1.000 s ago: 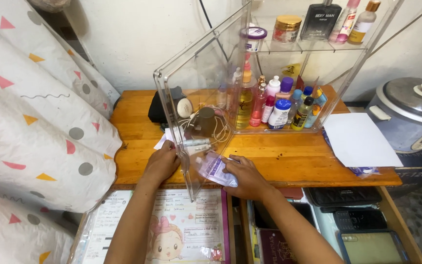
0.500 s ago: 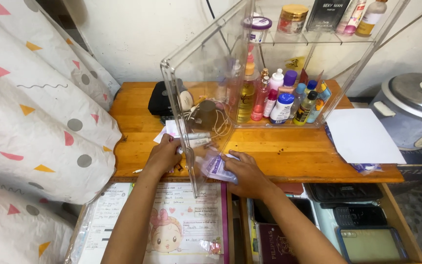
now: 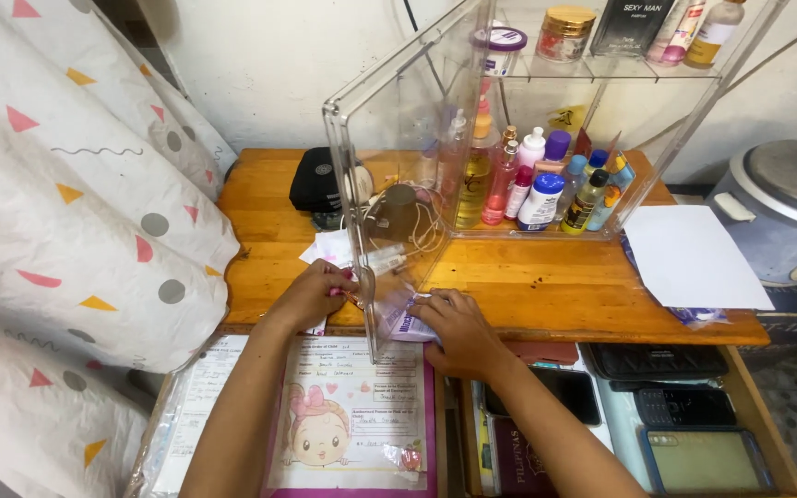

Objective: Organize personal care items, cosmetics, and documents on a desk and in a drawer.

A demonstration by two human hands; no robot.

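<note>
Wooden desk (image 3: 546, 277) spans view; patterned white fabric (image 3: 76, 212) at left, grey rice cooker (image 3: 786, 207) at right. Clear acrylic cabinet (image 3: 398, 111) stands on desk, door swung open toward camera; bottles (image 3: 537, 189) crowd lower shelf. White paper sheet (image 3: 694, 258) lies near right edge. Open drawer below holds laminated cartoon card (image 3: 348, 415) and phones (image 3: 703, 456). Right hand (image 3: 458, 332) at desk front edge, fingers curled on small lilac sachet (image 3: 405, 318). Left hand (image 3: 311, 295) just beside door, fingertips pinched on small pink item, identity unclear.
</note>
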